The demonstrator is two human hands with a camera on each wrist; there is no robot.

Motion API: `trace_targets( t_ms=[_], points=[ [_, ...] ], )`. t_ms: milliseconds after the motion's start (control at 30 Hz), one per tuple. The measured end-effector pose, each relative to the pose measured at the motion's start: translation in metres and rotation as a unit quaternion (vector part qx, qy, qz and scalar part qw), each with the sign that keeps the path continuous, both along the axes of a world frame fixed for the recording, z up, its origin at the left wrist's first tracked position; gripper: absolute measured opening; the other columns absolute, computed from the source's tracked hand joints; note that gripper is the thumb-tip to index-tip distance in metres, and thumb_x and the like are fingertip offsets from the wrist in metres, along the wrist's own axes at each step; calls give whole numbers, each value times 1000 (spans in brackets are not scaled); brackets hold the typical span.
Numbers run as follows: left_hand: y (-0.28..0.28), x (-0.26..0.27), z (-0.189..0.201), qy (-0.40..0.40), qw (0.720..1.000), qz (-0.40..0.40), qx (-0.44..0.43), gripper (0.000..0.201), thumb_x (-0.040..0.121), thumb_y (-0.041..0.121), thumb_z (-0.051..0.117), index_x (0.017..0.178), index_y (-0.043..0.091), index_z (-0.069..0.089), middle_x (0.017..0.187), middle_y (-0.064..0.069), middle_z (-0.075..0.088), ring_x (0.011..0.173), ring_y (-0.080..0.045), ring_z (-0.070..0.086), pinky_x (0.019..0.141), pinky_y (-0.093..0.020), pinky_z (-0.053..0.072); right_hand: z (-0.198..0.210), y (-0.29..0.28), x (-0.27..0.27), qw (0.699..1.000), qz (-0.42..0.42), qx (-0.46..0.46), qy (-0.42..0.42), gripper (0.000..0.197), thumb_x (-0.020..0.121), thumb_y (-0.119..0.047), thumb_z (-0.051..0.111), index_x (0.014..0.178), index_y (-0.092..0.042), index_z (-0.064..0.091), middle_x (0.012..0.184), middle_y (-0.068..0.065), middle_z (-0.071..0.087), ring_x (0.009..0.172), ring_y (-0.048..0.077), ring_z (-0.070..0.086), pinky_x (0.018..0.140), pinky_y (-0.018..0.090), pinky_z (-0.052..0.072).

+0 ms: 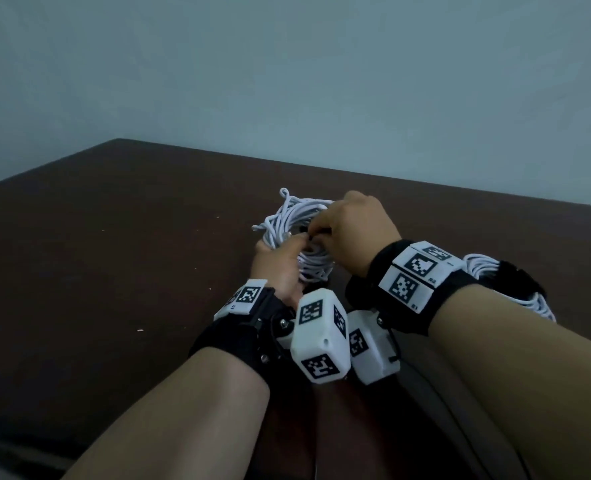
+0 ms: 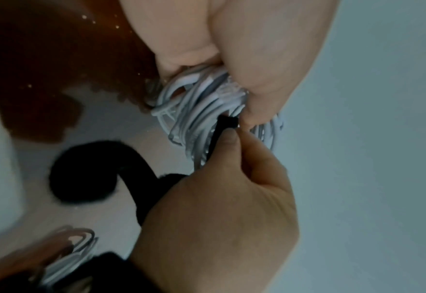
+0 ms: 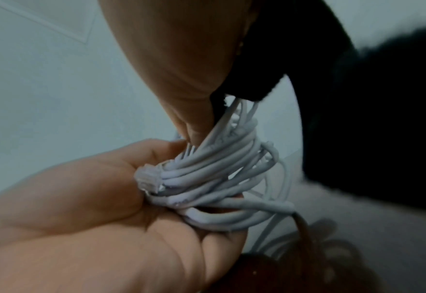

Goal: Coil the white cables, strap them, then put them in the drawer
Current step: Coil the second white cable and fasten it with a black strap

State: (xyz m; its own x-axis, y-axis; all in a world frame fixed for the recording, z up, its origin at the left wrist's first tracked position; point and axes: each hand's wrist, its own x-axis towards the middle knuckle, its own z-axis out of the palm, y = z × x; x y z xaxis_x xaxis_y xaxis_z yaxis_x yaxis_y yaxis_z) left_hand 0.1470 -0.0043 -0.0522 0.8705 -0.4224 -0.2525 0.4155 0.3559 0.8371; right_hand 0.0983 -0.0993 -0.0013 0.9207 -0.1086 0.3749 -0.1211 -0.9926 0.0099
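Holding the coiled white cable (image 1: 297, 233) in my left hand (image 1: 276, 268), fingers curled round the bundle above the brown table (image 1: 114, 254), I am at the strapping step. At three o'clock of it my right hand (image 1: 353, 233) pinches the black strap (image 2: 223, 128) against the loops. Next, I judge, the strap must wrap round and close snugly. A second strapped coil (image 1: 505, 282) lies further right.

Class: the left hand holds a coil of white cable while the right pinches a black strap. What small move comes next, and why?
Probably the right hand wraps the black strap round the coil: the left hand grips it, but no strap encircles it yet.
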Motion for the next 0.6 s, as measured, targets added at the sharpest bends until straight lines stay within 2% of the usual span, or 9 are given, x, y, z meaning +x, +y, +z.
trace_targets(
  t_ms=[67,133,200,300,367,433,467,533,600],
  points=[
    [-1,2,0,11,1000,-6,-28,38,82,1,63,114,8,46,94,-21,64,84,-36,67,74,-55,56,-4,0,5,1000,-12,21,-2,21,86,-24,55,98,-33,70,81,-5,64,98,22,45,76,29,24],
    [0,0,1,23,998,-17,-52,37,82,-4,61,112,11,46,96,-22,63,89,-40,66,79,-59,53,-9,-1,9,999,-20,40,-3,20,85,-22,55,97,-31,68,68,-14,49,99,21,44,77,29,22],
    [0,-1,2,25,998,-23,-58,38,83,-5,60,114,11,46,98,-24,63,88,-40,65,75,-54,55,-12,-2,10,996,-31,81,-15,16,83,-23,58,96,-26,66,69,-14,38,98,21,43,81,28,22],
    [1,0,2,17,999,-15,-49,37,84,-3,60,116,9,46,95,-21,64,79,-32,67,59,-39,58,-10,2,7,993,-16,116,-21,18,80,-18,63,98,-19,63,68,-17,35,91,18,45,85,27,29],
    [3,3,1,2,1000,1,-24,41,83,0,61,121,6,46,100,-20,64,83,-31,67,57,-35,58,-12,3,2,983,18,178,-36,18,77,-14,66,94,-18,61,70,-17,48,89,16,55,87,29,43],
    [4,4,1,-8,1000,12,-1,46,83,3,63,124,3,44,105,-19,64,78,-25,65,48,-26,54,-14,2,-3,954,33,285,-90,15,77,-12,65,86,-23,61,77,-12,62,83,14,62,81,28,51],
    [4,5,1,-11,1000,15,-2,47,83,3,64,125,2,43,105,-19,64,74,-23,64,42,-22,51,-14,1,-5,936,21,329,-127,16,78,-11,63,79,-26,59,76,-9,63,76,13,61,75,26,51],
    [6,6,2,-8,1000,17,-22,45,84,1,62,125,1,44,101,-18,63,69,-21,62,36,-20,48,-16,0,-6,901,-35,389,-190,20,81,-11,55,70,-27,52,70,-8,59,64,14,54,63,25,47],
    [6,7,2,-7,999,17,-38,42,86,0,60,125,1,44,92,-14,61,66,-19,59,34,-19,47,-18,-3,-4,874,-103,419,-223,22,83,-9,46,69,-25,48,73,-5,55,65,13,48,62,25,42]
  ],
)
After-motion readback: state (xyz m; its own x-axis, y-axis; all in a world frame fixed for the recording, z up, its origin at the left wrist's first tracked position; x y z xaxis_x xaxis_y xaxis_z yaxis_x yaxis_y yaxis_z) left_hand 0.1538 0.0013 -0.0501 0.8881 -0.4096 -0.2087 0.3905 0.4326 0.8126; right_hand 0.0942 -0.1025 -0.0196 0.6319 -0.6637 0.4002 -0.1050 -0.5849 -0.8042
